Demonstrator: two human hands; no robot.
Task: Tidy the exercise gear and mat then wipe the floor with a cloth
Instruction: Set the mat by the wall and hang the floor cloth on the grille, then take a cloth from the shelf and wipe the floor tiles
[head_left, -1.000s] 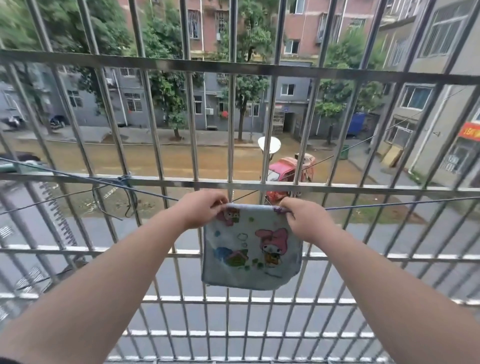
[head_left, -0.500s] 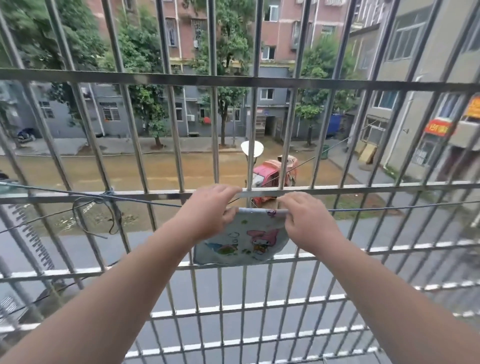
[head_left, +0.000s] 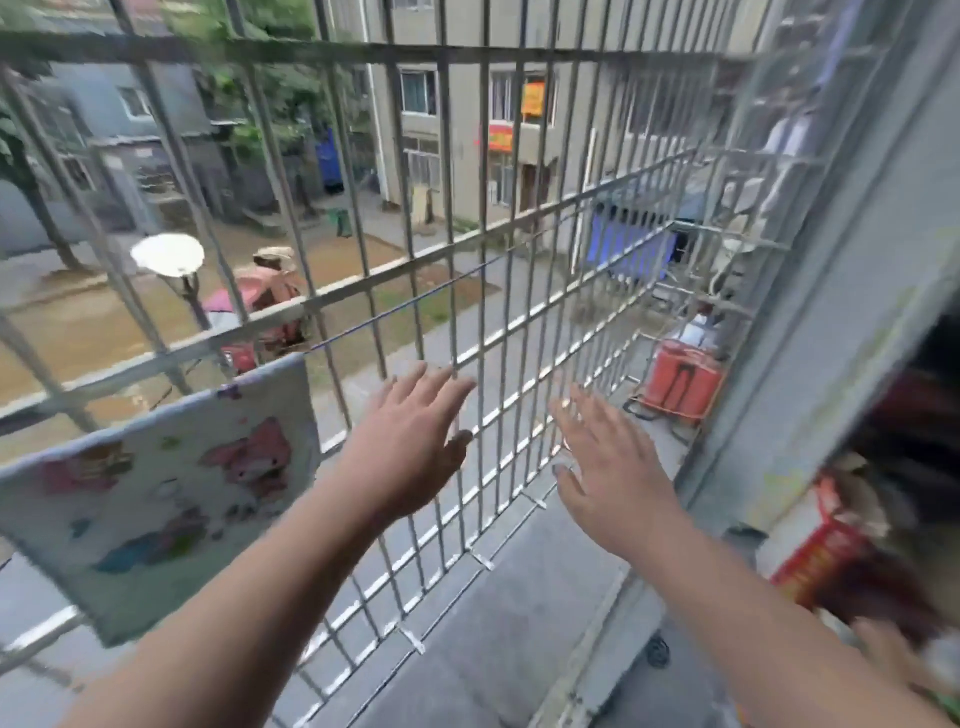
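Note:
A small pale-blue cloth (head_left: 156, 499) with cartoon prints hangs over a thin line (head_left: 415, 301) strung inside the metal window grille, at the lower left of the head view. My left hand (head_left: 410, 441) is off the cloth, just right of it, fingers spread and holding nothing. My right hand (head_left: 608, 467) is further right, also spread and empty, in front of the grille bars. Both forearms reach out from the bottom of the frame.
The steel grille (head_left: 478, 234) encloses a concrete ledge (head_left: 509, 597) below my hands. A grey window frame (head_left: 831, 312) stands at the right, with red boxes (head_left: 810, 556) and blurred clutter inside it. A red item (head_left: 685, 379) sits on the grille's far corner.
Both hands have let go of the cloth, which now hangs on the line by itself. My view has swung right, and my hands have moved right with fingers spread.

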